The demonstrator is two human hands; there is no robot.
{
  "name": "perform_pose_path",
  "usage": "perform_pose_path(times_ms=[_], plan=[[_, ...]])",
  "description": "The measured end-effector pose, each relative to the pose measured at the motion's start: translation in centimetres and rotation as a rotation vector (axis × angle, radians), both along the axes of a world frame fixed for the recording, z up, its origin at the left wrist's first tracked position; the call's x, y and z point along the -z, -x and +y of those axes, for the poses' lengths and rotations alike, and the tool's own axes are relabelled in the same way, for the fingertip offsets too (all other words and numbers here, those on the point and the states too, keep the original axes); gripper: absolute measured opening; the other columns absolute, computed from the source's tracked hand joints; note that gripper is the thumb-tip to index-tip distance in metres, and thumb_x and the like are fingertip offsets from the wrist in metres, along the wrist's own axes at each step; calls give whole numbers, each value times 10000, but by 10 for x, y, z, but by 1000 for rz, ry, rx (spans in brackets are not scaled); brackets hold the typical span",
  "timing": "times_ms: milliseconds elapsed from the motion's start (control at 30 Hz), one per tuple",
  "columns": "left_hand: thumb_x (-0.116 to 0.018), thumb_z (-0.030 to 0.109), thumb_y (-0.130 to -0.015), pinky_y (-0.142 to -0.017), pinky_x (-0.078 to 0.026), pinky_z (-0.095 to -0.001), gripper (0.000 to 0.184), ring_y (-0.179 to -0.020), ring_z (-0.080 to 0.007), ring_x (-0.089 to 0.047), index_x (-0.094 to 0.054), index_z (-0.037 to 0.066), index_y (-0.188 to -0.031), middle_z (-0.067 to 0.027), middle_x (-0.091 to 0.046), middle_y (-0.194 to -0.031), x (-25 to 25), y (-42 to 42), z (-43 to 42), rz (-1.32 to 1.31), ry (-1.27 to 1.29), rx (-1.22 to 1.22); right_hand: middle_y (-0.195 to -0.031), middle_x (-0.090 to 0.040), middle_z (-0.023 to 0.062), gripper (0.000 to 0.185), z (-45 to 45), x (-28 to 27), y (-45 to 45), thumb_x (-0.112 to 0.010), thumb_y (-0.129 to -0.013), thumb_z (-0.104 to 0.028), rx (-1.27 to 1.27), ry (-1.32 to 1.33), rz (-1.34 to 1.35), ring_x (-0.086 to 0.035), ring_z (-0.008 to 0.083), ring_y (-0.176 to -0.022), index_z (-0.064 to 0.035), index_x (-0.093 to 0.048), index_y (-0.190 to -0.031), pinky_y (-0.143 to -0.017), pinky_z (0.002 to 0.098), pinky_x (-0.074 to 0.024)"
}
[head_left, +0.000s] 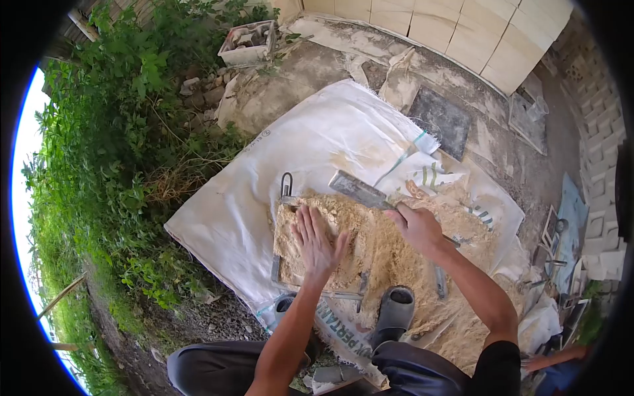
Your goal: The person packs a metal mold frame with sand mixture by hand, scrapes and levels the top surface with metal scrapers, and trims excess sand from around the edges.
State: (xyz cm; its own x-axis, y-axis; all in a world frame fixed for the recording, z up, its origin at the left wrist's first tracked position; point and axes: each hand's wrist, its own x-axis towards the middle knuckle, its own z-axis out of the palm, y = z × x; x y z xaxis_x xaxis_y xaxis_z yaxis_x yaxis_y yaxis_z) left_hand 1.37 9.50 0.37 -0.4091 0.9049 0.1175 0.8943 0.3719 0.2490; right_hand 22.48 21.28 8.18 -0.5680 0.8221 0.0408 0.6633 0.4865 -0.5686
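Observation:
My left hand [317, 247] lies with fingers stretched out on pale, crumbly sand-like material [347, 218]. That material fills a rectangular metal frame [275, 267], which has a loop handle [286, 185] at its far left corner. In my right hand [421, 229] is a flat grey bar [360, 190], its broad end pointing left above the frame's far edge. The thumb and fingers wrap round the bar's narrower part. More loose material [456, 231] is heaped to the right of the frame, partly beneath my right forearm.
A white woven sack [244, 178] is spread under the work. Green plants [132, 152] grow at left. A dark slab [440, 122] and a white box of rubble [247, 43] lie farther back. My sandal [395, 313] stands near the frame. Another person's arm [555, 360] shows at lower right.

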Motion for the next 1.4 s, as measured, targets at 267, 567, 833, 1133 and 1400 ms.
perform_pose_path(times_ms=[267,567,833,1133,1400], plan=[[-430,482,-930,-1155,-59,-499,804,-1432,-382,-105,-187,-85,-1446,-254,-138,-1531,1,28,-40,25,7,-150,-477,-504,98,426,-11,33,11,-525,-926,-457,-166,110,-289,-536,282,-407,-55,-531,-784,-381,385,-408],[-466,426,-924,-1160,-46,-481,768,-1446,-333,-90,-187,-47,-1461,-207,-137,-1547,-7,27,-40,-47,-2,-151,-475,-509,97,420,10,49,1,-549,-912,-461,-324,-187,-330,-556,282,-430,-63,-542,-776,-394,383,-419],[-458,454,-911,-1161,-38,-475,789,-1453,-309,-77,-200,-53,-1458,-187,-151,-1551,-4,27,-42,-59,3,-163,-489,-516,116,437,16,17,28,-533,-917,-471,-271,-177,-150,-552,303,-439,-59,-550,-771,-410,401,-425],[-502,427,-891,-1162,-35,-474,802,-1452,-303,-85,-186,-34,-1467,-184,-154,-1550,-8,30,-39,-90,-1,-181,-506,-525,146,442,13,18,49,-531,-920,-465,-247,-101,-190,-558,332,-455,-48,-558,-775,-422,426,-428],[-508,409,-880,-1159,-24,-483,801,-1455,-302,-69,-190,-32,-1467,-172,-151,-1554,-9,30,-41,-103,7,-174,-489,-522,128,423,4,26,58,-547,-921,-439,-303,-70,-377,-544,315,-427,-41,-568,-781,-410,421,-417]])
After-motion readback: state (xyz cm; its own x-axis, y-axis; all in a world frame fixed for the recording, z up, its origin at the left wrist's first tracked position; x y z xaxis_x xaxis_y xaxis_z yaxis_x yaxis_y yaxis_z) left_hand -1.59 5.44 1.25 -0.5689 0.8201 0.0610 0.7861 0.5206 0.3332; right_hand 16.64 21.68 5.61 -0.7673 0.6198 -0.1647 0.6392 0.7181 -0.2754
